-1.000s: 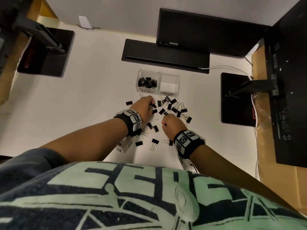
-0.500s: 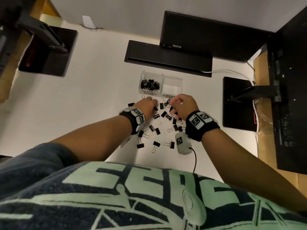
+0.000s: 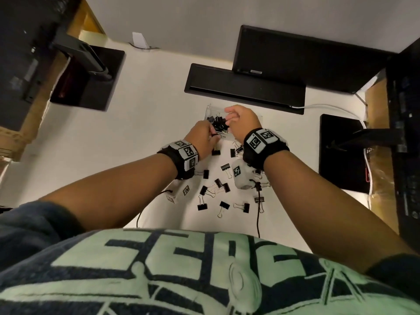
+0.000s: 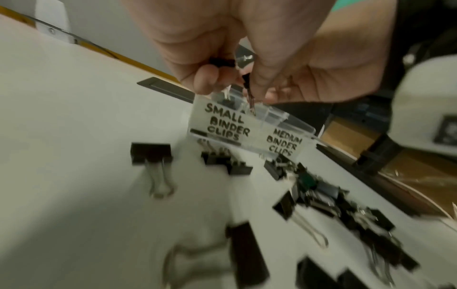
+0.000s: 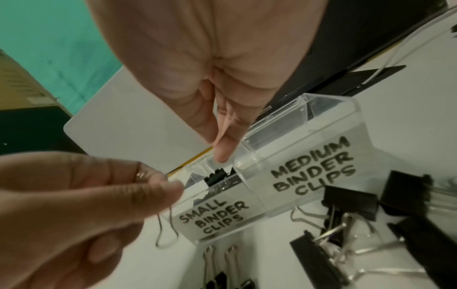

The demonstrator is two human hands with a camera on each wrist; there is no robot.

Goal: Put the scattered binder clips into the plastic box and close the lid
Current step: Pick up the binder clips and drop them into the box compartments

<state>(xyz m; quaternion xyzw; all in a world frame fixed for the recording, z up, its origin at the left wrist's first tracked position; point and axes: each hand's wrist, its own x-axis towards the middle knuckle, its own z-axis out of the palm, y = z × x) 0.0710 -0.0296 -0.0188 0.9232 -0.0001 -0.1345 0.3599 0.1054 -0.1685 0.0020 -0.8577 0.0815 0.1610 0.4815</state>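
Left hand (image 3: 203, 138) pinches small binder clips (image 4: 222, 62) beside the plastic box (image 5: 272, 176); right hand (image 3: 243, 123) hovers over it, fingers relaxed, empty.

Plastic box (image 3: 210, 110) behind scattered binder clips (image 3: 223, 189); more clips apparently inside.

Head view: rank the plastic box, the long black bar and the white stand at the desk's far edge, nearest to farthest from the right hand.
From the right hand:
1. Plastic box, directly under the fingers.
2. Long black bar, just beyond the box.
3. White stand, far left at the desk's back edge.
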